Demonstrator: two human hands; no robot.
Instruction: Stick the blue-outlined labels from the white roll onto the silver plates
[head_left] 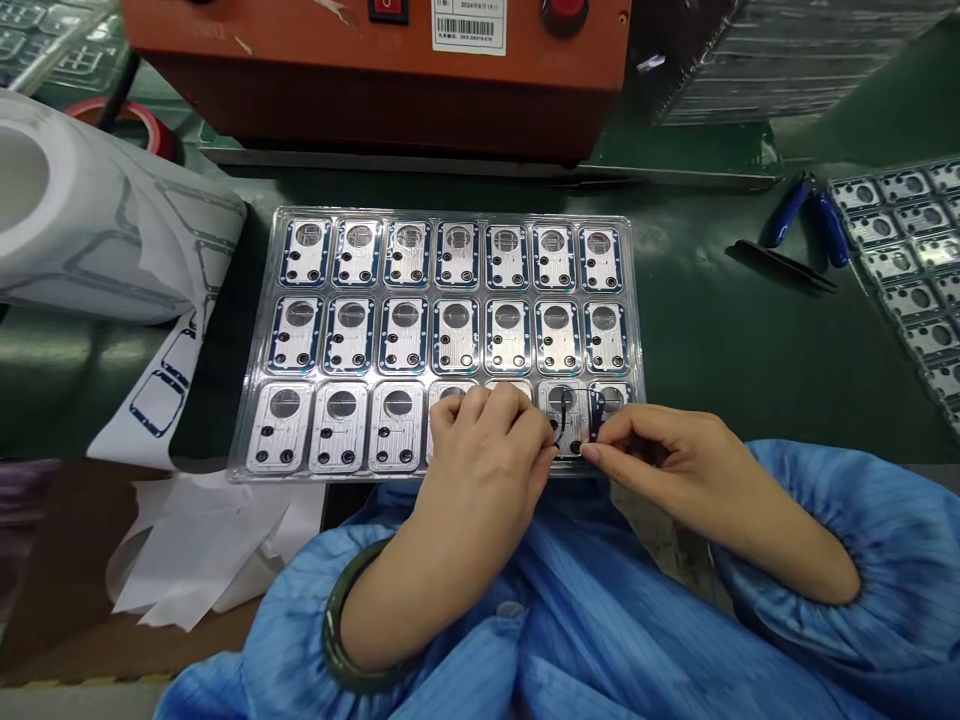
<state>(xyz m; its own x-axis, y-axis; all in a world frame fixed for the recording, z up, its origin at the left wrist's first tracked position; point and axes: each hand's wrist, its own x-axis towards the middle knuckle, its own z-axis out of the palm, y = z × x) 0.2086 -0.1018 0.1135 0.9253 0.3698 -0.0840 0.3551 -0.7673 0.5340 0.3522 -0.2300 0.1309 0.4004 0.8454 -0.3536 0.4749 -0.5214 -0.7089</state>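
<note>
Over the near row of a clear plastic tray (637, 350), both hands of the person in blue sleeves are at work. The right hand (664, 455) pinches a thin, dark blue adhesive frame (597, 412) between thumb and forefinger, above the right end of that row. The left hand (487, 440) bends over the row just beside it, fingers curled down and close together; whether they grip anything, I cannot tell. A dark green bangle (334, 635) circles the left wrist.

The tray lies on the green table (697, 350) with metal plates (284, 425) set in three rows. Blue borders edge the plates in the far and middle rows, while the three leftmost near ones show bare metal edges.

To the left sits a big white roll (97, 220), its strip of blue outlines hanging down, with red tape (161, 135) behind it. Beyond the tray stands an orange-red machine (375, 95). Off to the right lie dark tweezers (784, 265), blue-handled cutters (831, 230) and another filled tray (900, 335).
</note>
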